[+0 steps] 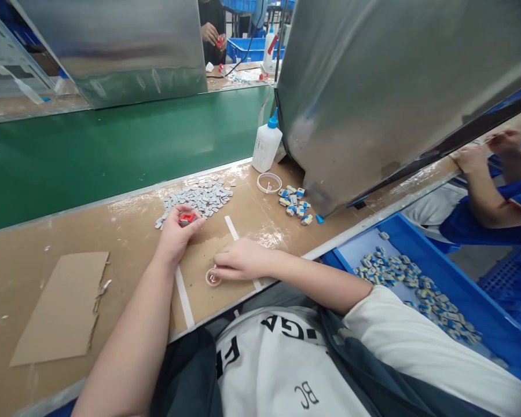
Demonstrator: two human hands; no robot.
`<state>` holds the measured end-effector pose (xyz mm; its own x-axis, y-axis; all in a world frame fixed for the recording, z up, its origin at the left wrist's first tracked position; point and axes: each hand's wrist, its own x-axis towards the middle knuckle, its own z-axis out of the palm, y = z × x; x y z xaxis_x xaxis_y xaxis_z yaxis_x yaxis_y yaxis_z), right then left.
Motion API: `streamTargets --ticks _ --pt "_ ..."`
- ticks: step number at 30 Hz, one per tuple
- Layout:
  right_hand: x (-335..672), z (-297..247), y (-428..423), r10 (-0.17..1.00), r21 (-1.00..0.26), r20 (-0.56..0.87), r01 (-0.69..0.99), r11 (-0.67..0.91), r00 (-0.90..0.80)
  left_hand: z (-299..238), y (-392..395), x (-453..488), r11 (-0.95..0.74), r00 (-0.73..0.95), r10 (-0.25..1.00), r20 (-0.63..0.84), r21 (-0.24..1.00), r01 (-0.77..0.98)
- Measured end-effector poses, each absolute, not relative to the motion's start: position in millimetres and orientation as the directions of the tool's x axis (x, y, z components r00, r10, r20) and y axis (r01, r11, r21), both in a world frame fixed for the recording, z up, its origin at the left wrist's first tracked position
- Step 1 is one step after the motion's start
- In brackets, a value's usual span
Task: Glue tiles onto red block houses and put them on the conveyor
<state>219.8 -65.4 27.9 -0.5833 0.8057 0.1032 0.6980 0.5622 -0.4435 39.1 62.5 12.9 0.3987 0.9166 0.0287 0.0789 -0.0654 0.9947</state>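
Note:
My left hand (176,233) is closed around a small red plastic part (187,218), held at the near edge of a pile of small flat grey pieces (202,197). To the right, my right hand (241,259) has its fingers drawn together over a small round dish (212,278) on a taped cardboard sheet (204,301). Whatever its fingertips may be pinching is hidden or too small to name. Something small and coppery shows inside the dish.
A white squeeze bottle (267,147) stands beyond a tape ring (269,183) and several blue-yellow-white blocks (295,202). A blue bin (455,272) of similar blocks sits at right. Metal panels (399,98) border the bench. Loose cardboard (63,307) lies left. Co-workers' hands show beyond.

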Motion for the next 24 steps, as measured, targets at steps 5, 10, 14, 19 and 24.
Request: streamTargets --ticks 5,10,14,19,24 --pt "210 27 -59 0.795 -0.510 0.105 0.653 0.559 -0.598 13 58 39 -0.159 0.432 0.899 0.069 0.971 0.176" --pt "211 31 -57 0.841 -0.624 0.122 0.618 0.477 -0.527 14 58 40 -0.226 0.499 0.860 0.103 0.955 0.192" --pt "215 37 -62 0.821 -0.673 0.109 0.566 0.476 -0.560 13 57 40 -0.213 0.542 0.839 0.053 0.948 0.237" --pt "225 34 -64 0.829 -0.738 0.163 0.491 0.462 -0.535 12 55 39 -0.281 0.594 0.804 0.035 0.902 0.327" --pt "238 33 -47 0.923 -0.772 0.334 0.505 0.385 -0.192 13 54 40 -0.332 0.626 0.780 0.019 0.859 0.389"
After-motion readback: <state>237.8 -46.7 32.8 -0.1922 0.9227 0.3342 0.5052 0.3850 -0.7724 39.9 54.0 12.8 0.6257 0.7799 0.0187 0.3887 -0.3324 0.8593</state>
